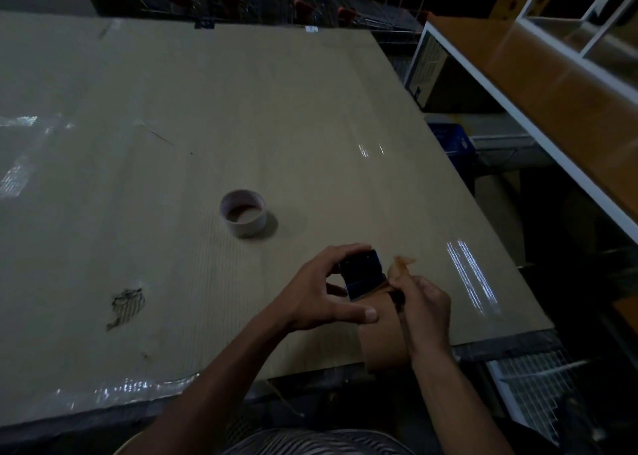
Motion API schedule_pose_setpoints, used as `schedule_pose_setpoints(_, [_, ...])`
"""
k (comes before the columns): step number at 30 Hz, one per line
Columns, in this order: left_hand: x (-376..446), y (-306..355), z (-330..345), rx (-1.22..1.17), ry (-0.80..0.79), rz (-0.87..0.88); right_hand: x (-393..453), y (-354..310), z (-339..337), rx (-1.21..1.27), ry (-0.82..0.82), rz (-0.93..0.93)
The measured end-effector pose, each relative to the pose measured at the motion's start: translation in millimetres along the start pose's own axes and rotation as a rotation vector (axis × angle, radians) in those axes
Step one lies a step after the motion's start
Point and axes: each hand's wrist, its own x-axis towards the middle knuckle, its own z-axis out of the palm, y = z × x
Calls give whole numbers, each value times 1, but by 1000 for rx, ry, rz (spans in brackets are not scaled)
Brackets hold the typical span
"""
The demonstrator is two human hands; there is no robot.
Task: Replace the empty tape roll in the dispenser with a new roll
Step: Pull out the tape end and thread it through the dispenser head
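**Both hands on the dispenser at the near edge**

Left hand (324, 292) wraps its fingers around the dark tape dispenser (362, 275), holding it just above the cardboard tabletop (172, 109) near the near edge. Right hand (426, 308) pinches what looks like the brown tape end (402, 264) beside it, hard to tell in this dim light. The empty roll core (243, 213) stands mid-tabletop, well apart.
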Motion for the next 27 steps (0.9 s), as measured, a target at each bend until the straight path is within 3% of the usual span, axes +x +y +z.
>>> schedule_pose_setpoints(5, [3,-5,-2,-53,21,-4,3,2,1,31,-33,49])
schedule_pose_setpoints(9, [10,-6,5,-314,183,-121,5,8,2,73,-135,90])
schedule_pose_setpoints(13, [20,-15,9,-268,280,-124,1,9,7,-1,-155,11])
schedule_pose_setpoints(18, [17,-13,7,-261,355,-42,-1,20,6,-210,-20,-153])
schedule_pose_setpoints(27, [15,-17,2,-247,407,-44,-6,14,6,-139,-152,-329])
